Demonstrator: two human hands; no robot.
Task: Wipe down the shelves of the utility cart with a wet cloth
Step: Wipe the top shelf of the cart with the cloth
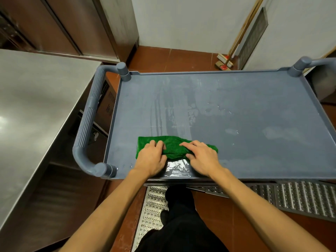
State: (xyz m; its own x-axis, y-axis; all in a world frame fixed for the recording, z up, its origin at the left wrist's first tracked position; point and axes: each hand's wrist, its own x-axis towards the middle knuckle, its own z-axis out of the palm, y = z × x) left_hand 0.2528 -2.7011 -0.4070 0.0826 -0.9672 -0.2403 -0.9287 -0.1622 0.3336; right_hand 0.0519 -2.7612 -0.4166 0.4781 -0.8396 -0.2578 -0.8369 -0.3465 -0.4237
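My left hand (151, 159): fingers curled, gripping the green cloth (174, 148)
My right hand (201, 157): fingers straight, pressing on it
Cloth: bunched on the cart's top shelf (236, 106), near the front edge

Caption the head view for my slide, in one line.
Left hand grips and right hand presses a green cloth on the wet-streaked grey cart shelf, beside a steel counter.

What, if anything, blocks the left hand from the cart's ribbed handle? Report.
Likely nothing, so yes: the left hand grips the green cloth near that end, only bare shelf between it and the ribbed handle.
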